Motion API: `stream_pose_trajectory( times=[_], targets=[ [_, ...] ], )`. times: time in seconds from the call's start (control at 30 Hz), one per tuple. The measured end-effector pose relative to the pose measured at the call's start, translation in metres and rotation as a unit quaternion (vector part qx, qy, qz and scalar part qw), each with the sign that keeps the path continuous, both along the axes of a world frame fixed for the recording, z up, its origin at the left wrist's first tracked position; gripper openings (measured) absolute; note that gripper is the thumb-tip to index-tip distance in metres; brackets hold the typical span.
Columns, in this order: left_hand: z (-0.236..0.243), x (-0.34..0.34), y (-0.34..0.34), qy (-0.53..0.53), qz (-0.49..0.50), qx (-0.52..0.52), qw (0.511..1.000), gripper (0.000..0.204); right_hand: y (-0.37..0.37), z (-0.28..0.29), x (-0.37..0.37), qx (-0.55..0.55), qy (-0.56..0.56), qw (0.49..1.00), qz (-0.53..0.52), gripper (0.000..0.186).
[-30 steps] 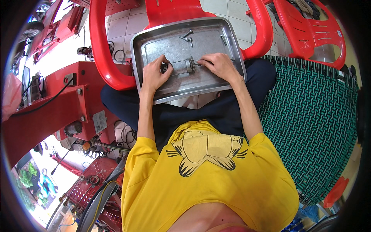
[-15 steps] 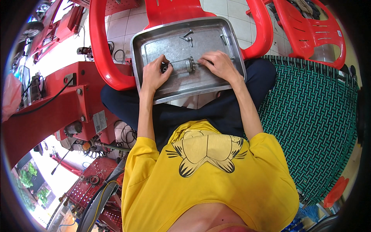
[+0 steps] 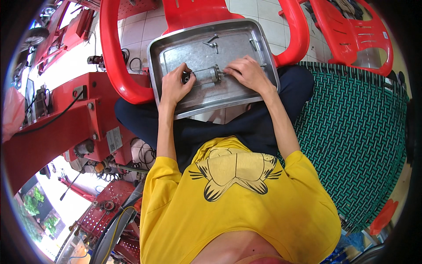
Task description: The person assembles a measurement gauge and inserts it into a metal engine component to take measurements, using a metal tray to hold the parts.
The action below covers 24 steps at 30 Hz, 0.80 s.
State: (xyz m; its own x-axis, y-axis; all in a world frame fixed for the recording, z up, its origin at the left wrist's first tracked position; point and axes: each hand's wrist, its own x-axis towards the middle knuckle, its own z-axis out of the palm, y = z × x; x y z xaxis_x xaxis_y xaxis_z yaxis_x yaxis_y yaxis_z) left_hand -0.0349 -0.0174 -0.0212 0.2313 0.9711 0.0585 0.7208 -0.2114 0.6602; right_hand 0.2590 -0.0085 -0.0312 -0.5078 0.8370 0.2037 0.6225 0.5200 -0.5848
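A metal cylinder assembly [image 3: 205, 76] with a dark left end, thin long rods and a round grey flange lies sideways over the near half of a shallow metal tray [image 3: 165, 56]. My left hand [image 3: 176, 83] is closed round its dark end. At the flange side, my right hand [image 3: 249, 74] has its fingers pinched together on a thin rod sticking out of the assembly; the fingertips partly hide it. Farther back in the tray lie several loose bolts [image 3: 212, 38], with another bolt [image 3: 252, 44] by the right wall.
The tray stands between the arms of a red plastic chair [image 3: 198, 13] and my legs. Red machinery [image 3: 66, 119] with cables fills the left side. At right are a green woven seat [image 3: 351, 141] and another red chair [image 3: 360, 35].
Both hands keep their hold on the assembly. My right hand has shifted very slightly left; otherwise the view has moved a little.
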Motion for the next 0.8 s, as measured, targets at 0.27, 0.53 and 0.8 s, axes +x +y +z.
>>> stream_pose_trajectory(
  times=[0.27,0.53,0.8],
  targets=[
    [0.0,0.0,0.0,-0.002,0.002,-0.003,1.0,0.024,0.0,0.01,0.003,0.031,-0.048,0.998,-0.002,0.021],
    [-0.001,0.0,0.0,-0.003,-0.001,0.002,1.0,0.023,0.001,0.002,0.002,-0.022,-0.025,0.999,0.008,0.023],
    [-0.001,0.0,0.0,0.0,0.0,-0.007,1.0,0.023,0.001,0.007,0.001,0.047,0.01,0.999,-0.004,0.023]
  ],
)
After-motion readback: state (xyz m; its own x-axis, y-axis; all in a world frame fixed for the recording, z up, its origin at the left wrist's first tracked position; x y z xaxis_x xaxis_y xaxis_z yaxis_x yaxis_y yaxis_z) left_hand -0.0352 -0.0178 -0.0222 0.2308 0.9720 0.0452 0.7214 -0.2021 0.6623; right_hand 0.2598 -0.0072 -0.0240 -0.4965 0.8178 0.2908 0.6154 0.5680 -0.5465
